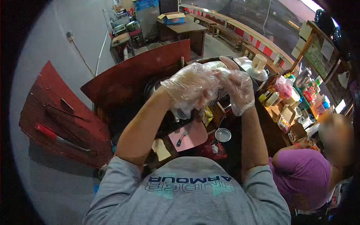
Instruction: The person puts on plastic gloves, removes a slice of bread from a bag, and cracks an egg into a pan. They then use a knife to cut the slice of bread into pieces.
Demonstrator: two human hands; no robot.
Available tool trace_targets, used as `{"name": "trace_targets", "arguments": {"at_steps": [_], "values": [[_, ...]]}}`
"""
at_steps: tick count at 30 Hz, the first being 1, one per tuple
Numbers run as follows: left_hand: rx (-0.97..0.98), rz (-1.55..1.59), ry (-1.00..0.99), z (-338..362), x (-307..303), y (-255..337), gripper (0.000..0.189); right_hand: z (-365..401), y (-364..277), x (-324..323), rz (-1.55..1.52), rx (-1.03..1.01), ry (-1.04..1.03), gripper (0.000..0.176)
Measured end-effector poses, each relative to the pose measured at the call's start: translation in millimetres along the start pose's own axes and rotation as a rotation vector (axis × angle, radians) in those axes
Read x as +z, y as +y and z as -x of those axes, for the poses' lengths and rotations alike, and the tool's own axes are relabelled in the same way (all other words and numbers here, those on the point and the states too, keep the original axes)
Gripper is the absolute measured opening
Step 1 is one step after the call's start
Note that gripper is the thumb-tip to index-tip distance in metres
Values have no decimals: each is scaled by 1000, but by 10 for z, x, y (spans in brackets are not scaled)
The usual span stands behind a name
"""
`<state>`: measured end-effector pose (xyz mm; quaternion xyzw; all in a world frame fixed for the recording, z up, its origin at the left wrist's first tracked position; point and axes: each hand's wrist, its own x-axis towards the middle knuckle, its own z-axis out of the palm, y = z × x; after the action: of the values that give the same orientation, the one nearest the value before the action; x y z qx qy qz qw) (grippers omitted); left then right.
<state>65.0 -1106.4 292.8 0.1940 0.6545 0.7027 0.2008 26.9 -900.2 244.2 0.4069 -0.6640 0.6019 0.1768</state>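
Both my hands wear thin clear plastic gloves and meet in front of my chest. My left hand (pixel 195 85) has its fingers closed on the crinkled plastic glove (pixel 222 79) around my right hand (pixel 239 88). One finger of the right hand stretches out at the top; its other fingers are partly hidden behind the plastic. Below the hands, a knife (pixel 182 137) with a dark handle lies on a pink cutting board (pixel 193 141). A pale slab-like piece (pixel 161 149) sits to the board's left, and a small round strainer (pixel 223 135) to its right.
A red-brown panel (pixel 138 73) stands behind the work area; another (pixel 56 120), with tools on it, is at the left. A large pot (pixel 257 71) stands beyond my right hand. Bottles and packets crowd the right counter (pixel 275 120), beside a person in purple (pixel 302 176).
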Motion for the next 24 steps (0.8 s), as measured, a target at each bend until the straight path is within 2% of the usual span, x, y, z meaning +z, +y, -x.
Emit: {"name": "trace_targets", "arguments": {"at_steps": [1,3,4,5,7,9,11,12,13,14,16,17,19,20,21,23,24], "values": [[-1,1,-3,36,-45,-1,21,9,-20,-33,3,2,2,22],[-58,11,-23,71,-87,-4,22,-1,-99,-91,-128,46,-185,28],[-2,-149,14,107,-40,26,25,-80,-121,-146,109,-133,-256,25],[4,-151,-24,130,-76,-14,26,-103,-180,-174,115,-136,-258,25],[-24,-172,18,202,-4,40,26,-148,-383,-220,596,-238,-341,24],[33,-214,54,324,87,53,27,-179,-460,-247,885,-632,-389,20],[81,-206,68,496,122,73,27,-101,-700,-238,812,-386,-308,20],[104,-172,127,599,156,72,27,-85,-816,-242,707,-479,-280,16],[124,-136,187,686,180,49,27,-22,-806,-272,600,-272,-218,21],[134,-135,195,747,179,-19,27,37,-731,-301,293,-181,-159,23],[380,237,207,796,155,-216,24,133,-476,-334,-268,-33,-73,26],[381,245,211,759,179,-280,24,115,-324,-385,-410,-90,-202,22],[563,-226,407,652,306,-368,23,162,-51,-216,-707,-129,-292,18],[521,-447,445,684,390,-379,29,278,146,-103,-726,-71,-302,17],[563,-509,352,670,446,-343,32,458,326,21,-745,-16,-313,16],[597,-713,373,676,457,-636,33,878,503,252,-942,566,-315,17],[510,-627,408,765,501,-701,35,980,491,381,-1010,580,-282,20]]}}
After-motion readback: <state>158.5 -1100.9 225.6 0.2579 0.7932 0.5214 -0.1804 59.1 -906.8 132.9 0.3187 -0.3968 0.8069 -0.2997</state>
